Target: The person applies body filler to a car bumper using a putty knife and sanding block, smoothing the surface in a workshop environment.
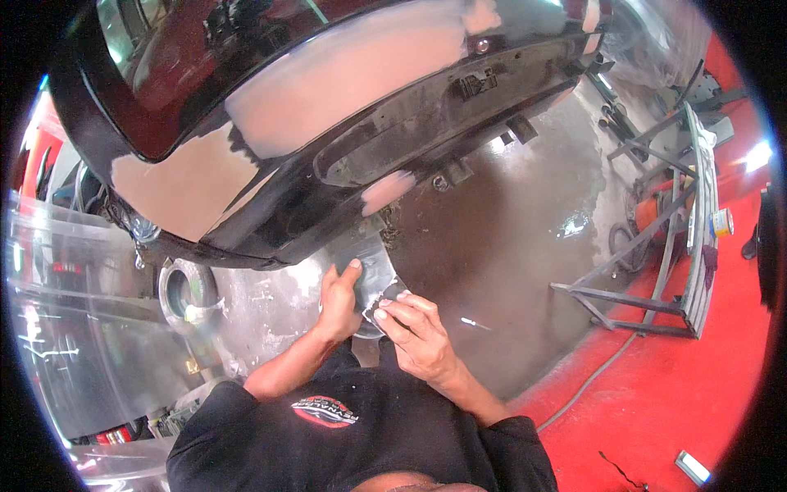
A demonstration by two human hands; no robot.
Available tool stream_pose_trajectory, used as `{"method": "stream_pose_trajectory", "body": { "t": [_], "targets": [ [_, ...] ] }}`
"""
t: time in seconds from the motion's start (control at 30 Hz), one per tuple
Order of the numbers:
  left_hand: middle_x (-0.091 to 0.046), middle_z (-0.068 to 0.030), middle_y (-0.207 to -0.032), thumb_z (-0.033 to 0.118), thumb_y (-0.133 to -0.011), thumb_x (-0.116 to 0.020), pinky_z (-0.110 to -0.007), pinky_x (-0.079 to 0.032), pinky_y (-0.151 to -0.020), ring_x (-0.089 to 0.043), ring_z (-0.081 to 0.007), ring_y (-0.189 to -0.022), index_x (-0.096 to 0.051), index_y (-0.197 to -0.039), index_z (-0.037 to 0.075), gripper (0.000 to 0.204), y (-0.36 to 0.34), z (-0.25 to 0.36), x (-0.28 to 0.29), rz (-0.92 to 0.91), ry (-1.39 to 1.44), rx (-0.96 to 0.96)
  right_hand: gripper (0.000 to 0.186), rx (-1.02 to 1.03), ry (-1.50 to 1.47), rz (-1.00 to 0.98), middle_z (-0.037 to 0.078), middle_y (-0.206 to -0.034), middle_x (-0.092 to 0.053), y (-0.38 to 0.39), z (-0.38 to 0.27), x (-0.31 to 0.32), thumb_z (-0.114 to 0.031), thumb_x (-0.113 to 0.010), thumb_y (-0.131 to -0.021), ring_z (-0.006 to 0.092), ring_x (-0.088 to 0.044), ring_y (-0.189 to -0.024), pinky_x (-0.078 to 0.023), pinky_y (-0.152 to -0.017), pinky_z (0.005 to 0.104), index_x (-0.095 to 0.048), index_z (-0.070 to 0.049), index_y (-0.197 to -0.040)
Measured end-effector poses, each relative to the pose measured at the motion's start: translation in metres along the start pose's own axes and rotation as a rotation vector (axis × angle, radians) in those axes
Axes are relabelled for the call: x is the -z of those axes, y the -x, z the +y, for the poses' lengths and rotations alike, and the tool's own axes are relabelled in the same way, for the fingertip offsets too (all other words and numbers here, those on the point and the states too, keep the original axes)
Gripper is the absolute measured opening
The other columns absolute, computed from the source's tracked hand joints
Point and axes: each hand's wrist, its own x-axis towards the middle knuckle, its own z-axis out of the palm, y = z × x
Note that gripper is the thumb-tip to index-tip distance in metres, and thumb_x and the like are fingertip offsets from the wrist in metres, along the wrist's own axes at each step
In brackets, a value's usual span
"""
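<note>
Toward 9 o'clock, folds of clear plastic sheeting (82, 320) hang, and between 8 and 9 a tyre (167, 293) stands on the floor. The dark car body (270, 215) sweeps across the top from 10 to 1 o'clock, its panels bearing a tan patch (184, 182) at about 10 and a long pinkish patch (344, 82) near 12. Below the car, just off centre toward 7, the person's left hand (338, 305) has its fingers closed on the left side of a grey-green sheet (373, 266), the thumb side uppermost; the undersides of those fingers are hidden. The sheet lies near the middle of the view. Near its right edge, the right hand (418, 332), toward 6, pinches a small dark piece (388, 293) between bent fingers; white flecks show along that piece's edge. A thin white stick (473, 323) lies on the floor toward 4 or 5. Over at 3 o'clock stands a metal frame (703, 238), a small can (722, 222) beside it, and a white-topped block (693, 467) rests on the red floor (656, 394) at 4.
</note>
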Motion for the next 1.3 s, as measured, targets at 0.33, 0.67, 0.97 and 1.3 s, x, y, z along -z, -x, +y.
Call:
{"method": "stream_pose_trajectory", "body": {
  "t": [0.33, 0.67, 0.97, 1.3],
  "targets": [
    [-0.069, -0.0107, -0.108, 0.017, -0.101, -0.056, -0.036, -0.056, -0.083, -0.067, -0.0177, -0.094, -0.059, -0.122, -0.001, 0.027, 0.026, 0.073, -0.017, -0.145, 0.022, -0.033, 0.039, -0.070, 0.376, 0.057, 0.009, -0.113, -0.069, -0.016, 0.015, 0.040, 0.004, -0.065, -0.075, 0.0338, -0.061, -0.105, -0.051, -0.094, 0.0433, -0.074, -0.008, -0.112],
    [-0.067, -0.0079, -0.109, 0.017, -0.102, -0.055, -0.033, -0.048, -0.088, -0.058, -0.0151, -0.096, -0.059, -0.125, -0.006, 0.033, 0.000, 0.082, 0.026, -0.086, -0.297, -0.502, 0.046, -0.220, 0.245, -0.221, 0.008, -0.104, -0.071, -0.030, -0.026, -0.007, 0.006, -0.059, -0.069, 0.0310, -0.061, -0.100, -0.050, -0.091, 0.0379, -0.076, -0.011, -0.108],
    [-0.064, -0.0335, -0.114, 0.018, -0.100, -0.049, -0.054, -0.049, -0.093, -0.059, -0.0503, -0.111, -0.058, -0.124, -0.005, 0.035, -0.042, -0.010, 0.224, -0.169, -1.260, -0.202, 0.042, -1.203, -0.581, 0.599, 0.009, -0.102, -0.070, 0.028, 0.049, -0.005, 0.010, -0.058, -0.082, 0.0178, -0.066, -0.091, -0.053, -0.084, 0.0322, -0.063, 0.004, -0.124],
    [-0.070, -0.0276, -0.095, 0.011, -0.086, -0.056, -0.053, -0.054, -0.084, -0.069, -0.0434, -0.096, -0.067, -0.105, -0.002, 0.025, 0.091, -0.173, 0.574, 0.466, -1.809, 0.383, 0.037, -0.561, -0.132, 0.518, 0.010, -0.112, -0.070, -0.167, 0.133, 0.122, 0.002, -0.054, -0.086, 0.0164, -0.063, -0.099, -0.048, -0.091, 0.0296, -0.065, 0.006, -0.122]
  ]
}}
